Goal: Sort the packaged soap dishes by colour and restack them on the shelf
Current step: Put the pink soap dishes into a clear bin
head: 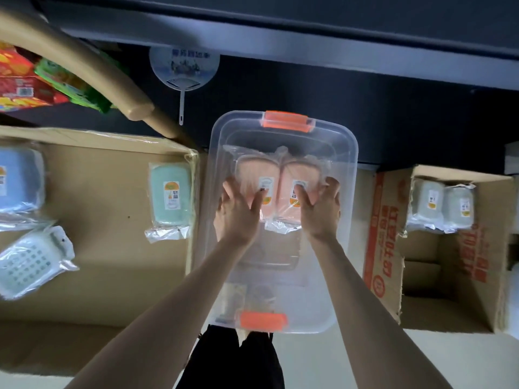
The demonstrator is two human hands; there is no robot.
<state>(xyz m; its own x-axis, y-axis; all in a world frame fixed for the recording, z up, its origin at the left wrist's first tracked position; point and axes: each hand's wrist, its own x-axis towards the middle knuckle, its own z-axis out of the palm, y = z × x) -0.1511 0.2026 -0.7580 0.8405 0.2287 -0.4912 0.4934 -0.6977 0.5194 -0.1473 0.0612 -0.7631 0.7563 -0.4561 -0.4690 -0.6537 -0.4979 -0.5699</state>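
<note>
Clear bin lid, pink soap dishes (plastic-wrapped, labelled)

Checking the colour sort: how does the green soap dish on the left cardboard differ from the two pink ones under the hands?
The green soap dish lies alone and untouched on cardboard; the pink soap dishes sit paired on the clear bin lid, pressed by the left hand and right hand. All are bagged and labelled.

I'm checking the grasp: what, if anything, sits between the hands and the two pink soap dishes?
Nothing visible. The left hand and right hand already rest on the two pink soap dishes, which lie side by side on the clear bin lid; only their own plastic wrapping lies between.
</note>
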